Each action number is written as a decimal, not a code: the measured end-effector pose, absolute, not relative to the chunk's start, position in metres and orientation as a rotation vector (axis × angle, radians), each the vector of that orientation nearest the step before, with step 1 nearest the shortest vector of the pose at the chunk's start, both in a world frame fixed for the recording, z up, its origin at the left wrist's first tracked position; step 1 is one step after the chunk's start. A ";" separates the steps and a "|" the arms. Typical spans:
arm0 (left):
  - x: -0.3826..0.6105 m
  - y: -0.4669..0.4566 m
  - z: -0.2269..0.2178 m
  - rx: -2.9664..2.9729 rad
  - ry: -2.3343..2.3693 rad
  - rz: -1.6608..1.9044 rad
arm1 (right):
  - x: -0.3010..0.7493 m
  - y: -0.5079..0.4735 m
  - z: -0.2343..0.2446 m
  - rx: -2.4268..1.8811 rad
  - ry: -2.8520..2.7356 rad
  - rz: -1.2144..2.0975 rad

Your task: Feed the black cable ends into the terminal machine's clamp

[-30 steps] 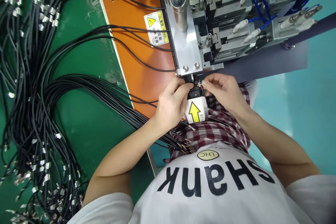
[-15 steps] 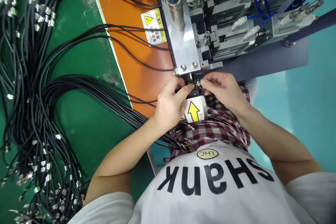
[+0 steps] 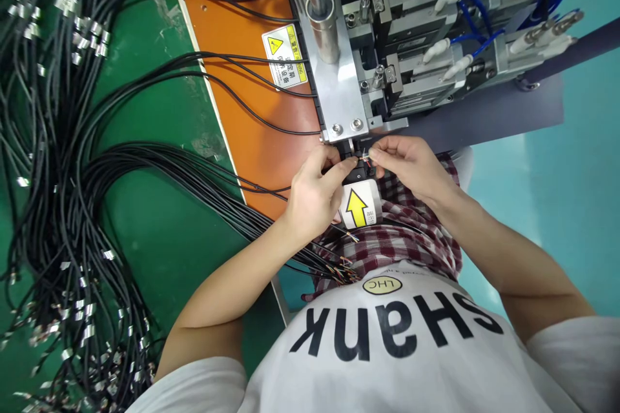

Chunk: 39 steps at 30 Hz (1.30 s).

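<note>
At the near end of the machine, thin coloured wires (image 3: 364,157) fan out between my two hands. My left hand (image 3: 314,190) is closed, thumb and forefinger pinching the end of a black cable (image 3: 266,190) just where these wires come out. From the other side my right hand (image 3: 411,164) pinches the wire tips between thumb and fingertips. Both hands are over a small black fixture (image 3: 358,174), partly hidden by my fingers. Just below it is a white label with a yellow arrow (image 3: 357,208).
A bundle of black cables (image 3: 194,174) with stripped ends reaches my lap. More cables with silver ends (image 3: 48,206) are heaped on the green mat (image 3: 159,258). The metal machine (image 3: 346,97) with pneumatic cylinders (image 3: 421,77) stands ahead, several cables entering it across the orange plate (image 3: 252,110).
Both hands keep their pinch at nearly the same spot. The coloured wires between them have shifted slightly, and the whole view has moved a little.
</note>
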<state>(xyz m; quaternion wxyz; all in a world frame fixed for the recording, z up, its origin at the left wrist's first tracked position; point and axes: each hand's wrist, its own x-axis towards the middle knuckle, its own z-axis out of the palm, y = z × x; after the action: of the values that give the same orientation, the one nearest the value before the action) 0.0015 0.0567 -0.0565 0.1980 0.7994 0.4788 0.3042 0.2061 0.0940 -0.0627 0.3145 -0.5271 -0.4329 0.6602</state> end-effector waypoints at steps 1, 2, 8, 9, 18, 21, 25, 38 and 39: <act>0.001 0.057 -0.057 2.242 1.333 0.863 | 0.206 0.095 -0.062 -1.390 -1.148 1.742; 0.001 0.057 -0.056 2.243 1.329 0.868 | 0.207 0.095 -0.062 -1.393 -1.156 1.743; 0.001 0.057 -0.054 2.206 1.320 0.853 | 0.207 0.096 -0.057 -1.416 -1.187 1.743; 0.001 0.057 -0.053 2.201 1.320 0.850 | 0.207 0.096 -0.057 -1.415 -1.192 1.742; 0.001 0.057 -0.053 2.212 1.328 0.805 | 0.207 0.092 -0.063 -1.398 -1.238 1.684; 0.001 0.057 -0.053 2.250 1.318 0.778 | 0.206 0.088 -0.069 -1.388 -1.236 1.653; 0.002 0.057 -0.051 2.324 1.361 0.702 | 0.203 0.084 -0.074 -1.405 -1.201 1.629; 0.000 0.057 -0.054 2.256 1.353 0.776 | 0.206 0.085 -0.073 -1.398 -1.238 1.624; 0.000 0.057 -0.053 2.256 1.351 0.780 | 0.206 0.085 -0.074 -1.396 -1.249 1.620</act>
<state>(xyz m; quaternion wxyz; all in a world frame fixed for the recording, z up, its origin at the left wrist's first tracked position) 0.0000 0.0573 -0.0535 0.1981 0.8062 0.4828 0.2787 0.2059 0.0850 -0.0737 0.3266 -0.5329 -0.4766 0.6182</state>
